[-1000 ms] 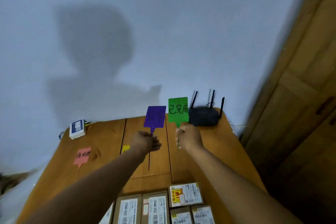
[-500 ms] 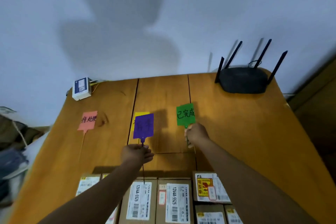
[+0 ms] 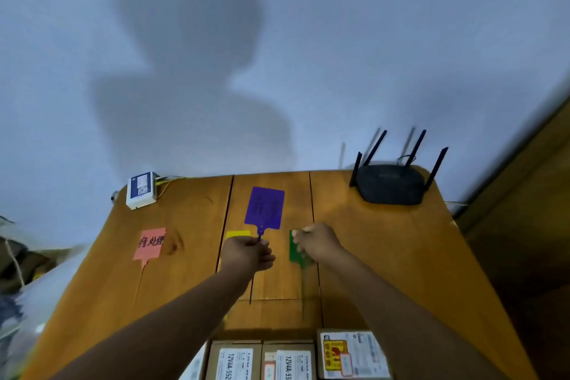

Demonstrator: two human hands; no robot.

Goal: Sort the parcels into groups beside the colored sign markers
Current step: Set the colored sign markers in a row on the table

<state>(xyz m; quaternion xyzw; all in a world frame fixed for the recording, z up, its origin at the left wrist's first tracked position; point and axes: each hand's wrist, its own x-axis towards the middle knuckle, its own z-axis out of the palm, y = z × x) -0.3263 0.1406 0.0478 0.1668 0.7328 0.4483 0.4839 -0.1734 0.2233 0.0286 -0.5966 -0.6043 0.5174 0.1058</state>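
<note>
My left hand [image 3: 246, 253] pinches the stem of a purple sign marker [image 3: 264, 207], which stands up over the middle of the wooden table [image 3: 385, 256]. My right hand [image 3: 317, 241] presses a green sign marker [image 3: 296, 251] down flat against the tabletop, covering most of it. A pink sign marker [image 3: 149, 243] with dark writing lies flat at the left. A yellow sign marker [image 3: 237, 234] peeks out behind my left hand. Several cardboard parcels [image 3: 262, 359] with white labels sit along the near edge, one with a yellow-red sticker [image 3: 351, 353].
A black router [image 3: 390, 183] with antennas stands at the table's far right corner. A small white box [image 3: 140, 190] with cables sits at the far left corner. A pale wall runs behind; a wooden door [image 3: 530, 225] is at the right. Clutter lies off the left edge.
The purple marker has risen and moved farther away. My right hand has brought the green marker down from upright to flat on the table.
</note>
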